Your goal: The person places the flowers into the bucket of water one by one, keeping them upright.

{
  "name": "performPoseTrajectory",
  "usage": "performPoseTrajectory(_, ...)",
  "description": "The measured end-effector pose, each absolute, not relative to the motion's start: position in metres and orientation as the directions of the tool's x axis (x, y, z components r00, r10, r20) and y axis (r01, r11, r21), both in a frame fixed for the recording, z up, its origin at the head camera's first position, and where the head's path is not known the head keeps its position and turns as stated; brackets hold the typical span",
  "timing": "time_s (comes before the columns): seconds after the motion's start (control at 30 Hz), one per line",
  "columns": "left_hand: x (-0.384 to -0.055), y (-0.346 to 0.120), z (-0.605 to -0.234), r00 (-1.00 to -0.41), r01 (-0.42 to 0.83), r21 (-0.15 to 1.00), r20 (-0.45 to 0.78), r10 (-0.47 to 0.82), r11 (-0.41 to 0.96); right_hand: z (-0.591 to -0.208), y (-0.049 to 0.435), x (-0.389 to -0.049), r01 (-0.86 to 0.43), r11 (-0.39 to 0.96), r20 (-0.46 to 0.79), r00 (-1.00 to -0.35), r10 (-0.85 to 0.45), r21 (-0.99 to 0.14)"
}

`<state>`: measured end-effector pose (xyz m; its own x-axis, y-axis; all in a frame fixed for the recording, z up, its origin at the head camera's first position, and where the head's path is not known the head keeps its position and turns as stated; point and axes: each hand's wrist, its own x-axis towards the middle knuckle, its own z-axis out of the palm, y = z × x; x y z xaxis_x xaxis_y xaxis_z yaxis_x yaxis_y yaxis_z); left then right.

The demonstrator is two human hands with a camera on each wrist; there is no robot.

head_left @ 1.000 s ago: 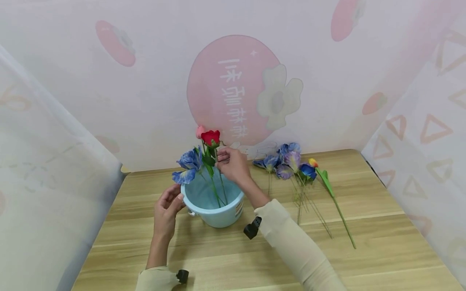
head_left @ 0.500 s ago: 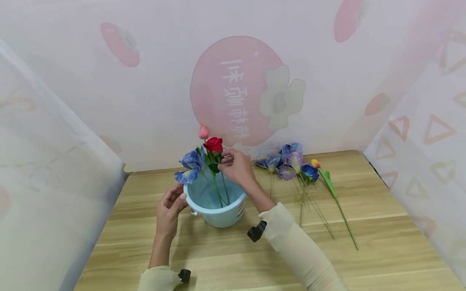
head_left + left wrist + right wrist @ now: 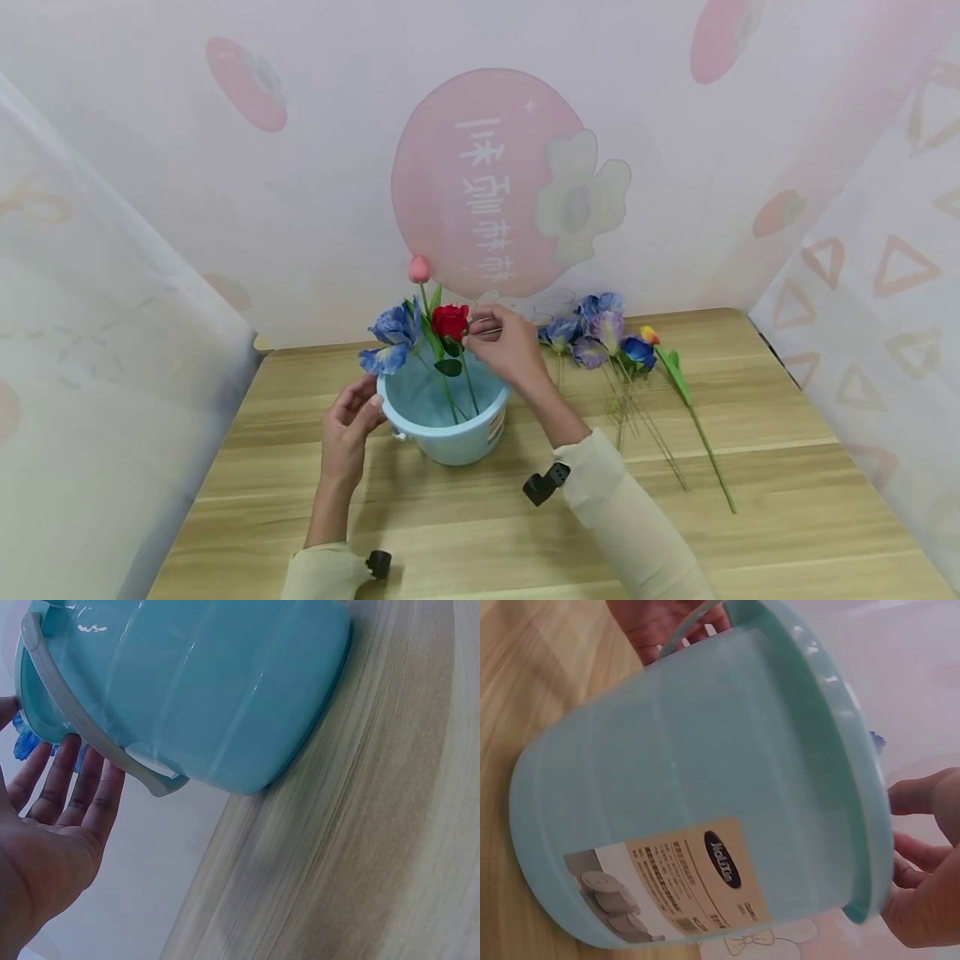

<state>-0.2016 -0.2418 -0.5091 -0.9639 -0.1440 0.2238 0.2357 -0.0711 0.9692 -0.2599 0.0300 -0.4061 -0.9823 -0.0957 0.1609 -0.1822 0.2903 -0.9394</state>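
Table (image 3: 427, 517): wood-grain top; read your clock from the bucket, 12 pointing away from you.
Bucket (image 3: 457, 450): light blue, upright on the table; tan printed label (image 3: 694, 870) on its side.
Loose flowers (image 3: 606, 329): blue and purple heads bunched between 2 and 3, stems trailing toward 4; orange-yellow tulip (image 3: 677, 383) lies beside them at 3.
Left hand (image 3: 347, 429): yours is at 9, fingers fairly straight and touching the bucket, handle (image 3: 82, 724) just beside them.
Right hand (image 3: 510, 346): you're between 1 and 2, pinching the red rose (image 3: 450, 322) beside its bloom (bucket hides your fingertips in the right wrist view).
Blue flower (image 3: 397, 329): stem in bucket, head leaning out toward 11.
Rose bloom: above the bucket at 12, stem down inside.
Pink tulip (image 3: 419, 269): behind the rose, between 11 and 12.
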Motion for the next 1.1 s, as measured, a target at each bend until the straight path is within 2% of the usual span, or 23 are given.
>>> performPoseTrajectory(0.17,-0.201,-0.243,-0.507,-0.964,0.236,0.969,0.224,-0.145,-0.07,-0.408,0.043,-0.255,-0.196,0.243,0.18,-0.98,-0.088,-0.95)
performPoseTrajectory(0.47,-0.202,-0.244,-0.507,-0.963,0.23,0.971,0.218,-0.156,-0.066,-0.409,0.071,-0.246,-0.138,0.22,0.131,-0.99,-0.047,-0.966)
performPoseTrajectory(0.7,-0.203,-0.242,-0.508,-0.963,0.234,0.97,0.222,-0.152,-0.068,-0.419,0.103,-0.236,-0.129,0.146,0.126,-0.992,-0.032,-0.981)
performPoseTrajectory(1.1,-0.202,-0.241,-0.51,-0.962,0.236,0.969,0.222,-0.156,-0.075,-0.436,0.171,-0.215,-0.075,0.158,0.079,-0.997,0.022,-0.985)
